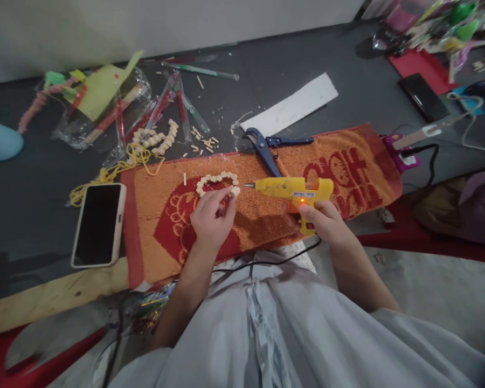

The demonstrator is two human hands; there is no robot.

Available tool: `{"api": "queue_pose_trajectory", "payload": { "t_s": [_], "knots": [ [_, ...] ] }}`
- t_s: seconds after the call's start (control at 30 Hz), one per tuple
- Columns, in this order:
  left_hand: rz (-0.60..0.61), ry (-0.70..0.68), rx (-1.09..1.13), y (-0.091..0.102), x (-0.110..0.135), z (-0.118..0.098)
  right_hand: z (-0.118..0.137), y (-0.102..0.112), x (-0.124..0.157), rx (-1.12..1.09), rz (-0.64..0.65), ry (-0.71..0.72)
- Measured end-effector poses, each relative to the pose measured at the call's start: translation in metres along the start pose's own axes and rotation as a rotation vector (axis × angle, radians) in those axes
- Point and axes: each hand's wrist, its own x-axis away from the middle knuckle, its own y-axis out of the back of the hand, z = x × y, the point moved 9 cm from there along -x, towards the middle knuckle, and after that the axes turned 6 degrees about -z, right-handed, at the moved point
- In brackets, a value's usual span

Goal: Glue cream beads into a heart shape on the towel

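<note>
In my right hand [325,218] is a yellow hot glue gun [285,187] with a glowing orange light, its nozzle pointing left. My left hand [214,215] pinches a small cluster of pale wooden stick pieces [235,191], close to the nozzle tip. Just beyond my left fingers lies a curved chain of the same short pieces [216,178], resting on an orange and red towel [141,215]. My fingers partly cover the chain, so I cannot tell whether the cluster joins it. A single stick piece [185,179] lies left of the chain.
Past the towel sit blue-handled cutters [262,151], a white board strip [293,105], loose stick bits [204,143] and more joined pieces [165,139]. A phone [99,223] and yellow string [105,175] are at left. The glue gun's black cord [275,262] crosses my lap.
</note>
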Motion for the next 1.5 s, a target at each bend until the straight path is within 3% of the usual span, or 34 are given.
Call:
{"api": "queue_pose_trajectory", "payload": {
  "t_s": [0.17, 0.23, 0.33, 0.47, 0.67, 0.77, 0.9, 1.03, 1.17, 1.3, 1.5],
  "knots": [
    [0.041, 0.06, 0.002, -0.004, 0.0, 0.004, 0.017, 0.036, -0.001, 0.252, -0.187, 0.142],
    [0.054, 0.079, -0.006, -0.006, 0.001, 0.006, 0.029, 0.056, -0.001, 0.495, -0.336, 0.224],
    [0.074, 0.114, -0.016, -0.01, 0.002, 0.009, 0.041, 0.071, -0.008, 0.907, -0.442, 0.308],
    [0.113, 0.162, -0.052, -0.015, 0.003, 0.015, 0.041, 0.082, -0.035, 1.249, -0.469, 0.327],
    [0.123, 0.232, -0.117, -0.018, 0.007, 0.024, 0.039, 0.085, -0.071, 1.485, -0.37, 0.313],
    [0.152, 0.288, -0.161, -0.02, 0.009, 0.031, 0.049, 0.076, -0.07, 1.549, -0.291, 0.31],
    [0.219, 0.334, -0.227, -0.026, 0.012, 0.037, 0.078, 0.041, -0.061, 1.489, -0.271, 0.457],
    [0.265, 0.337, -0.297, -0.03, 0.014, 0.038, 0.073, -0.024, -0.07, 1.28, 0.051, 0.634],
    [0.3, 0.314, -0.378, -0.032, 0.012, 0.034, 0.055, -0.06, -0.088, 1.148, 0.217, 0.71],
    [0.352, 0.278, -0.477, -0.036, 0.01, 0.03, 0.046, -0.075, -0.101, 1.07, 0.322, 0.746],
    [0.426, 0.246, -0.6, -0.042, 0.009, 0.026, 0.042, -0.08, -0.111, 0.958, 0.36, 0.739]
  ]
}}
